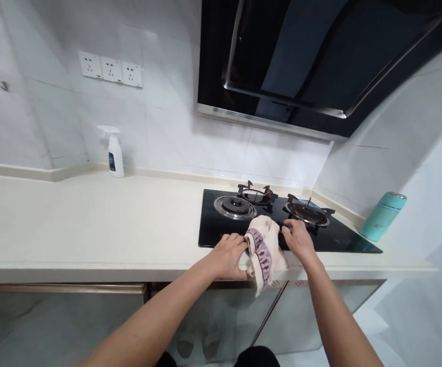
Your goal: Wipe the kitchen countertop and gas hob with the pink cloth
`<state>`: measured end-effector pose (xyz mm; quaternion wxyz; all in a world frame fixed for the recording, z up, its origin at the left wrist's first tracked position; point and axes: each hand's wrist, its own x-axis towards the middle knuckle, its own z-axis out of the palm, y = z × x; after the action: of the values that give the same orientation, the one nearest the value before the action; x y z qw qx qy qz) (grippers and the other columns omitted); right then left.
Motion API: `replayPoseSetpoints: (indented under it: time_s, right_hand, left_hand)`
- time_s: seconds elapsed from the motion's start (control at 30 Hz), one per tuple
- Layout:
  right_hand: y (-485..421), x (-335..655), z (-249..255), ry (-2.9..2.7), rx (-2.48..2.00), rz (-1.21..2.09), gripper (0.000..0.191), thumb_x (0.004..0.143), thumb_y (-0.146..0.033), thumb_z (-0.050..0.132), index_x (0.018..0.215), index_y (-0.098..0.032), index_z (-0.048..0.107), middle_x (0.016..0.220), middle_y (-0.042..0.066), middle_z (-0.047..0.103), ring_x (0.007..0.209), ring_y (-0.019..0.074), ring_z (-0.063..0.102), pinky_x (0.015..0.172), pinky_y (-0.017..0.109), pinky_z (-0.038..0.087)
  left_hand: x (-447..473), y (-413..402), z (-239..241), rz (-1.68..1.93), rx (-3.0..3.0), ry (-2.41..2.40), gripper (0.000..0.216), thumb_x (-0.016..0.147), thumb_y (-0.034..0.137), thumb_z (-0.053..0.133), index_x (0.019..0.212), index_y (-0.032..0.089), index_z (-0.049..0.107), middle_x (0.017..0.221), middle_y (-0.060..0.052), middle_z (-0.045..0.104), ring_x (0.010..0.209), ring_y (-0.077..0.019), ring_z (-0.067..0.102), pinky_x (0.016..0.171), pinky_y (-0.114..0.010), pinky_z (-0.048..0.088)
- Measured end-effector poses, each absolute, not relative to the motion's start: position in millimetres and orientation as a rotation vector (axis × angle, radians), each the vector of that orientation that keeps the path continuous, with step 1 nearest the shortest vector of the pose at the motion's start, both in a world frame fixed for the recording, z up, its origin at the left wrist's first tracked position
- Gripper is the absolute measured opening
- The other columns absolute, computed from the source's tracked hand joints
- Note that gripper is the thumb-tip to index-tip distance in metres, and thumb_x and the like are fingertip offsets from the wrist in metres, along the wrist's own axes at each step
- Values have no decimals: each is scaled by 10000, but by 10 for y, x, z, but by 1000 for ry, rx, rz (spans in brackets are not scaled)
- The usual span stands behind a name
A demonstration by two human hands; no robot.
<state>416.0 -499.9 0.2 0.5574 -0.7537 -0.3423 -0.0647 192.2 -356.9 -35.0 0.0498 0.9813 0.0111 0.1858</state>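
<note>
Lower centre, a pink cloth (271, 241) is being gripped by the left hand (228, 256), the right hand (298, 239) being held loosely open. Probably soft and light, so bunched edges are being recommended.

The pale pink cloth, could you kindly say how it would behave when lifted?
The pale pink cloth is probably floppy, since it droops past the counter edge; its crumpled folds suggest it would hardly roll.

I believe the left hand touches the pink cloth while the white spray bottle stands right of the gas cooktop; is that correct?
Not quite: the head view shows the white spray bottle left of the gas cooktop. The left hand does touch the pink cloth.
</note>
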Motion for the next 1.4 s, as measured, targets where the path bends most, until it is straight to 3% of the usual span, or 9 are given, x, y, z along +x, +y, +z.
replayPoseSetpoints:
  time_s: [0.23,0.37,0.5,0.7,0.83,0.93,1.07,1.27,1.4]
  right_hand:
    - [-4909,3670,-523,-1151,-1938,-252,647,990,-600,404,1452,-186,588,1540,197,525,1458,341,449,1203,545,346]
    - [-4567,3585,-511,-1238,-2330,-297,759,963,-707,469,1523,-204,563,1686,210,343,1539,446,324,1224,602,258]
    - [-4293,3821,-306,-1238,-2640,-230,818,982,-741,422,1603,-210,467,1702,202,322,1578,443,246,1264,561,165]
    - [-3903,4320,-167,-1189,-2666,-189,788,1023,-648,407,1620,-133,406,1646,249,394,1543,399,337,1227,514,267]
    - [-3869,4352,-183,-1287,-2577,-236,650,1037,-523,400,1483,-74,546,1476,267,552,1413,379,483,1176,490,340]
    - [-4028,4217,-213,-1442,-2460,-241,542,1035,-440,378,1392,-119,630,1344,212,641,1299,328,569,1140,452,393]
    - [-4227,3980,-254,-1734,-2167,-130,482,1037,-415,353,1350,-239,675,1380,91,666,1317,234,575,1171,375,402]
    - [-3918,3775,-66,-1910,-2045,280,637,948,-486,550,1525,-215,559,1709,117,361,1591,301,298,1309,498,200]
    - [-3381,3618,66,-2020,-2081,366,805,914,-592,633,1606,-222,456,1770,140,174,1635,323,161,1320,490,138]
  left_hand:
    - [1914,-3571,-386,593,2992,19,639,822,656,728,1223,165,642,1264,-150,646,1204,-342,545,1042,-476,429]
    - [1889,-3578,-401,572,2984,21,723,820,643,743,1331,146,621,1346,-159,640,1240,-342,544,1070,-474,423]
    - [1859,-3582,-400,560,2973,26,798,811,636,768,1428,166,578,1496,-147,588,1330,-349,516,1128,-490,393]
    - [1873,-3580,-401,537,3003,31,810,780,638,796,1392,144,600,1520,-168,581,1359,-356,505,1132,-501,398]
    - [1866,-3589,-448,613,3039,-17,697,817,614,778,1320,152,638,1458,-158,620,1293,-339,536,1109,-484,412]
    - [1861,-3602,-501,665,3102,-103,504,873,543,755,1190,158,690,1356,-134,663,1231,-306,562,1099,-446,423]
    - [1879,-3613,-535,705,3123,-146,493,865,534,772,1172,154,704,1262,-125,675,1234,-309,562,1086,-438,452]
    - [1863,-3638,-464,684,3084,-138,485,876,532,765,1199,175,711,1327,-119,644,1251,-328,562,1128,-470,453]
    - [1860,-3641,-472,621,3103,-105,477,899,561,726,1148,154,720,1284,-136,661,1246,-335,569,1088,-466,484]
